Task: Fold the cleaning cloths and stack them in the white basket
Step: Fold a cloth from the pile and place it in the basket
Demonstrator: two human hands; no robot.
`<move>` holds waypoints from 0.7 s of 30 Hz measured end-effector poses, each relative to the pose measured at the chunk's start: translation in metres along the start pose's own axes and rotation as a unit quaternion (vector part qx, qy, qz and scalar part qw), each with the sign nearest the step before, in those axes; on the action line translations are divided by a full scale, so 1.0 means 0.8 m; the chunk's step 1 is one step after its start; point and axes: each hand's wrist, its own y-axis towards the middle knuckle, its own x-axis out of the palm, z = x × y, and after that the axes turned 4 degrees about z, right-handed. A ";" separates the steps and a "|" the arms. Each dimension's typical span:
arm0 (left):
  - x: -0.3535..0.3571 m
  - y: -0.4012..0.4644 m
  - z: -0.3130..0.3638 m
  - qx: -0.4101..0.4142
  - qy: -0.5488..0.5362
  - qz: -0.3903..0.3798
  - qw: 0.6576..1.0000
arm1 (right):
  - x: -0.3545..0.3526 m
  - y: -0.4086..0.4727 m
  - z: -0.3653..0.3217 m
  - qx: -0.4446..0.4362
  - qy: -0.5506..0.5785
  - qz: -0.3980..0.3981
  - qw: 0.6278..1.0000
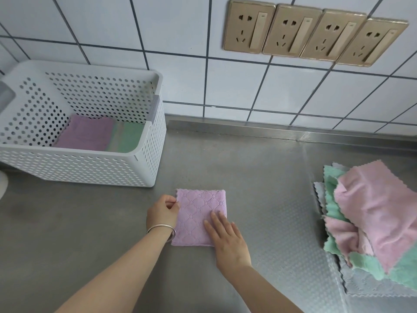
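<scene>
I have the folded purple cloth (199,216) lying flat on the steel counter (90,222), in front of me and just right of the white basket (144,168). My left hand (162,212) pinches the cloth's left edge between thumb and curled fingers; my right hand (228,239) lies flat on its lower right corner, fingers straight and slightly spread, pressing it down.

I judge the cloth to be light, soft and limp, with nothing stiff to lift by. It will sag and the layers may slip apart, so I would take it by the folded side with fingers under and thumb on top, keeping the layers together on the way over the basket's rim.

Inside the basket, a purple cloth (85,134) and a green cloth (127,137) already lie folded side by side. To my right sits a loose heap of unfolded cloths (370,224) in pink, green and grey. The counter looks smooth, with a dimpled patch under that heap. Behind it is a white tiled wall (135,30) with 4 gold sockets (316,32).
</scene>
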 end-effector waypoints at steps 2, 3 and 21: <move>0.001 -0.001 -0.003 0.003 -0.006 0.003 1.000 | -0.001 -0.003 -0.003 -0.005 0.007 -0.006 1.000; 0.001 -0.001 -0.006 0.003 -0.013 0.005 1.000 | -0.002 -0.004 -0.005 -0.006 0.010 -0.013 1.000; 0.038 -0.012 -0.054 0.398 0.374 -0.014 0.838 | -0.028 0.031 0.021 0.068 -0.042 -0.138 0.987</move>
